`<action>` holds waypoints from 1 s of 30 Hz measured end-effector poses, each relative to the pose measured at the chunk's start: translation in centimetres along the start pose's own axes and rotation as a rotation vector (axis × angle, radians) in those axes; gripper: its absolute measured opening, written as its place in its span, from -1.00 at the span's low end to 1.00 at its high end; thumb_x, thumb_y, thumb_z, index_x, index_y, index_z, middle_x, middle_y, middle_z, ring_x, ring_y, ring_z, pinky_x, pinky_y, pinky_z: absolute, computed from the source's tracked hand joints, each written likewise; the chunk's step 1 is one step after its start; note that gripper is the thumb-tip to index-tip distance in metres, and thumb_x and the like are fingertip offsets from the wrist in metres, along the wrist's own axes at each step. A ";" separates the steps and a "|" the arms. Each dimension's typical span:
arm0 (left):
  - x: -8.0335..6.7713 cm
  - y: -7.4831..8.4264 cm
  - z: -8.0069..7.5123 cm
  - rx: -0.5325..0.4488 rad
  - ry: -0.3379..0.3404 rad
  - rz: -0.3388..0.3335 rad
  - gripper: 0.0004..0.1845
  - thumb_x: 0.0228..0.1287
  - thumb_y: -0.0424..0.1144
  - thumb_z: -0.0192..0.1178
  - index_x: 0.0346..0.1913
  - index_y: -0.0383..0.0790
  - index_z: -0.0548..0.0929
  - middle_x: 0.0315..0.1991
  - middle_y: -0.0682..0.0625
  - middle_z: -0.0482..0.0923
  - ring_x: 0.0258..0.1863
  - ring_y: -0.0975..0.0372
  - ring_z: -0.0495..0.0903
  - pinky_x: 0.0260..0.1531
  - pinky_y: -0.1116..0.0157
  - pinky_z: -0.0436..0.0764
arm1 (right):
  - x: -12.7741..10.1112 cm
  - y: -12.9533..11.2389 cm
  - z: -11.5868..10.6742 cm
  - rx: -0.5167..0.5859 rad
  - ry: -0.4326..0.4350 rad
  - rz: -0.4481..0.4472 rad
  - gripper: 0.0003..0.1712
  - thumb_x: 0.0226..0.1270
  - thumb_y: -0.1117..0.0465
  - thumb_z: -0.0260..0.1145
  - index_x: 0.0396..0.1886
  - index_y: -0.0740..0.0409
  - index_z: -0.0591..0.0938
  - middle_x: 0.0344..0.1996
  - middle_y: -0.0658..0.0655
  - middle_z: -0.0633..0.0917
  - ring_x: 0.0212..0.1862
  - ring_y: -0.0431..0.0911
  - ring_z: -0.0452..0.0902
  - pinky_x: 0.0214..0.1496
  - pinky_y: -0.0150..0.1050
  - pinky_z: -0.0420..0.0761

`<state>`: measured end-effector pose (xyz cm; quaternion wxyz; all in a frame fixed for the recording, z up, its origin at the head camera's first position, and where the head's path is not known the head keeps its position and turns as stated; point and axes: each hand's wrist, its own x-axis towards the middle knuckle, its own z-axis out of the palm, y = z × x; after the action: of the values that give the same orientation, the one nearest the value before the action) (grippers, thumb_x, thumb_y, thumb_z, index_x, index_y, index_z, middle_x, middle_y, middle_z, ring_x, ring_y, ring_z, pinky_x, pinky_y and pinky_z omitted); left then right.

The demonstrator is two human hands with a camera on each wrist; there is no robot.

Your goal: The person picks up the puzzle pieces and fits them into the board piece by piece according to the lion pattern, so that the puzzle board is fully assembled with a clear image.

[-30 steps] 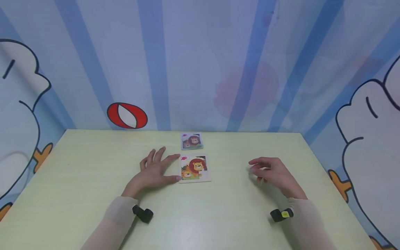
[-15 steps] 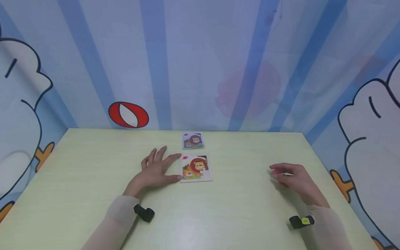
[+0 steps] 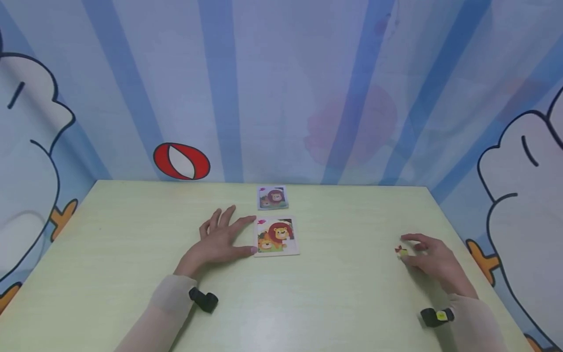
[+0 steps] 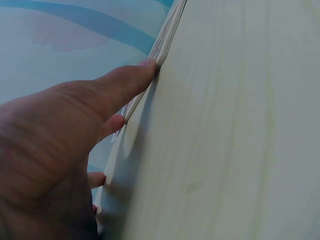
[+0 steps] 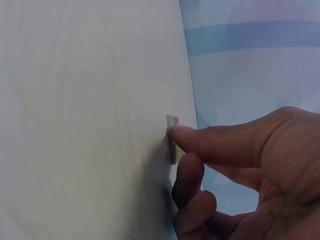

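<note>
A square lion jigsaw puzzle (image 3: 274,237) lies flat at the middle of the table, with a white patch at the lower right of its picture. Spread out on its left side, my left hand (image 3: 215,244) touches the board's edge with thumb and index fingertips; the left wrist view shows the thumb (image 4: 130,77) on that edge. Far to the right, a small red, yellow and green puzzle piece (image 3: 401,252) lies at the fingertips of my right hand (image 3: 433,256). The right thumb (image 5: 215,142) overlaps the piece (image 5: 173,145), while the index finger stands apart from it.
A smaller card (image 3: 272,197) with the same lion picture lies just behind the puzzle, near the far edge of the pale table (image 3: 334,293). A striped blue cloth (image 3: 281,98) hangs behind the table and along its sides.
My right hand has moved right, away from the puzzle, and its thumb and index finger have parted. The small piece now shows beside them. My left hand keeps its place at the board.
</note>
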<state>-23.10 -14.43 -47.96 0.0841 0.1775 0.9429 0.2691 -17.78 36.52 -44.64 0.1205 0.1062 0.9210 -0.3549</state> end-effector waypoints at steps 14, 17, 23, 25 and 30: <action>0.1 0.0 0.0 -0.003 -0.003 -0.004 -0.11 0.14 0.31 0.32 0.53 0.28 0.26 0.63 -0.19 -0.24 0.56 -0.25 -0.39 0.33 -0.36 -0.25 | 0.0 -0.1 0.0 -0.079 -0.022 -0.010 -0.52 0.34 0.13 0.38 0.22 0.10 0.54 0.26 0.55 0.36 0.09 0.30 0.41 -0.10 -0.04 0.50; 0.1 0.0 0.0 -0.004 -0.003 -0.002 -0.12 0.15 0.31 0.32 0.53 0.27 0.26 0.63 -0.19 -0.24 0.55 -0.25 -0.39 0.33 -0.37 -0.25 | 0.0 0.1 0.3 -0.033 -0.015 -0.052 -0.54 0.33 0.14 0.40 0.18 0.09 0.53 0.21 0.46 0.45 0.10 0.26 0.44 -0.12 -0.08 0.52; 0.0 0.0 0.0 0.002 -0.002 0.006 -0.12 0.16 0.32 0.31 0.53 0.26 0.25 0.63 -0.20 -0.24 0.56 -0.25 -0.39 0.33 -0.37 -0.25 | 0.1 -0.1 0.9 0.100 0.002 -0.097 -0.56 0.33 0.09 0.42 0.15 0.12 0.61 -0.14 0.20 0.70 -0.29 -0.02 0.57 -0.33 -0.22 0.56; 0.0 0.0 0.0 0.003 -0.002 0.006 -0.12 0.16 0.31 0.31 0.53 0.26 0.25 0.63 -0.20 -0.24 0.56 -0.26 -0.39 0.33 -0.37 -0.24 | 0.1 -0.4 1.1 0.139 0.002 -0.112 -0.54 0.34 0.07 0.42 0.16 0.13 0.62 -0.22 0.17 0.73 -0.41 -0.08 0.56 -0.38 -0.24 0.57; 0.0 0.1 -0.1 0.005 -0.001 0.006 -0.12 0.16 0.31 0.31 0.53 0.25 0.26 0.62 -0.21 -0.23 0.55 -0.26 -0.38 0.33 -0.37 -0.24 | 0.5 -1.4 1.6 0.207 -0.022 -0.167 -0.47 0.32 -0.01 0.43 0.23 0.06 0.62 -0.55 0.08 0.63 -0.60 -0.12 0.38 -0.46 -0.23 0.49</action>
<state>-23.11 -14.43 -47.85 0.0832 0.1806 0.9430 0.2667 -18.42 34.51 -45.04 0.0890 0.0369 0.8836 -0.4583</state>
